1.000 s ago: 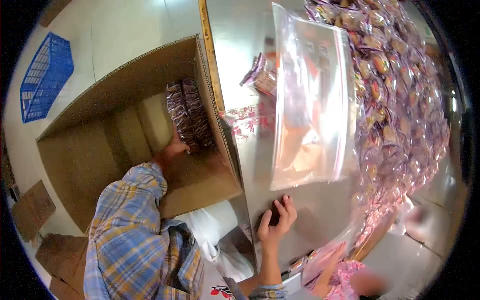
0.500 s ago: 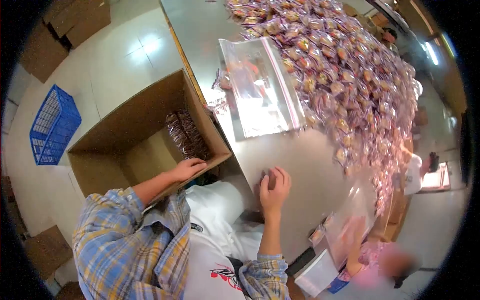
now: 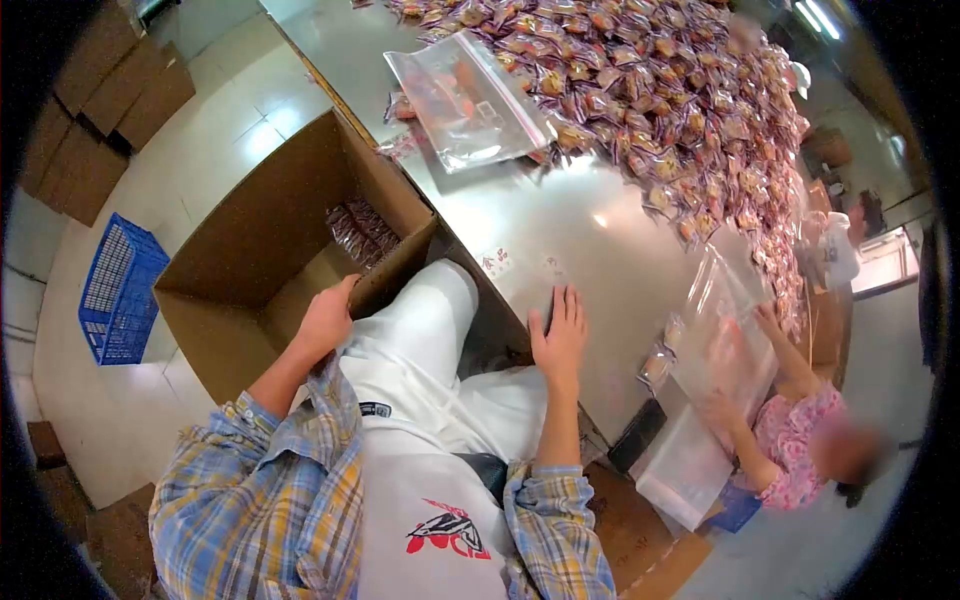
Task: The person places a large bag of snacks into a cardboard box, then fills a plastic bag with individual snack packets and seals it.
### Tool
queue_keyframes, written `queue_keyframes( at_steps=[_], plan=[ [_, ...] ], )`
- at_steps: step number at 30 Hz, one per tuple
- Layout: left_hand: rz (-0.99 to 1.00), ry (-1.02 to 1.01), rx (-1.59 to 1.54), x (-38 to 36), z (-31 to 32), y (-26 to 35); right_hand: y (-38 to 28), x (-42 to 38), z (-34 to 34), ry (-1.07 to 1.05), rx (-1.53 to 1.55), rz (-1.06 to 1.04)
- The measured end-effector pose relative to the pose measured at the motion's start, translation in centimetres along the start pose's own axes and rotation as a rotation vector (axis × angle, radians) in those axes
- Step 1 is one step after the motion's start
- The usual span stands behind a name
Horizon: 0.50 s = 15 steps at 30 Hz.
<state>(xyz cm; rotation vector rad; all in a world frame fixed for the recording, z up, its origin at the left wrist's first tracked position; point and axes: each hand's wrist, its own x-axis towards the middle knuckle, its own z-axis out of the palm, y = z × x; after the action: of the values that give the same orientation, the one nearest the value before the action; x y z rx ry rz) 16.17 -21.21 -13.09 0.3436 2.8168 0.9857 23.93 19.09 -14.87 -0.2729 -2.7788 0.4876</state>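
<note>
My left hand grips the near rim of an open cardboard box, with fingers bent over the edge. Inside the box, against its right wall, lie packs of small wrapped items. My right hand lies flat near the edge of the metal table, fingers stretched and holding nothing. Farther up the table rests a clear zip bag, beside a large pile of small wrapped packets.
A co-worker in a pink patterned top handles clear plastic bags at the right. A dark flat object sits at the table edge. On the floor stand a blue crate and stacked cartons at left.
My left hand has shifted along the box rim, and its fingers now bend over it. The fingers of my right hand have straightened on the table. The whole view has turned slightly.
</note>
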Motion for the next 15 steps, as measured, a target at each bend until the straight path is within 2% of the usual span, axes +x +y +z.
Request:
queue_keyframes(
  at_steps=[3, 6, 12, 15],
  plan=[
    [-0.025, -0.030, 0.022, 0.7, 0.0, -1.3, -0.7, 0.0, -0.2, -0.011, 0.013, 0.016],
    [-0.003, -0.046, -0.111, 1.3, -0.2, -1.7, -0.6, 0.1, -0.3, 0.016, 0.017, 0.008],
    [-0.004, -0.064, -0.051, 1.4, -0.1, -1.9, -0.6, 0.3, -0.1, 0.051, 0.027, 0.058],
    [-0.209, -0.242, -0.315, 2.3, -2.1, -1.7, -0.7, 0.6, 0.1, 0.081, 0.054, 0.059]
  ],
)
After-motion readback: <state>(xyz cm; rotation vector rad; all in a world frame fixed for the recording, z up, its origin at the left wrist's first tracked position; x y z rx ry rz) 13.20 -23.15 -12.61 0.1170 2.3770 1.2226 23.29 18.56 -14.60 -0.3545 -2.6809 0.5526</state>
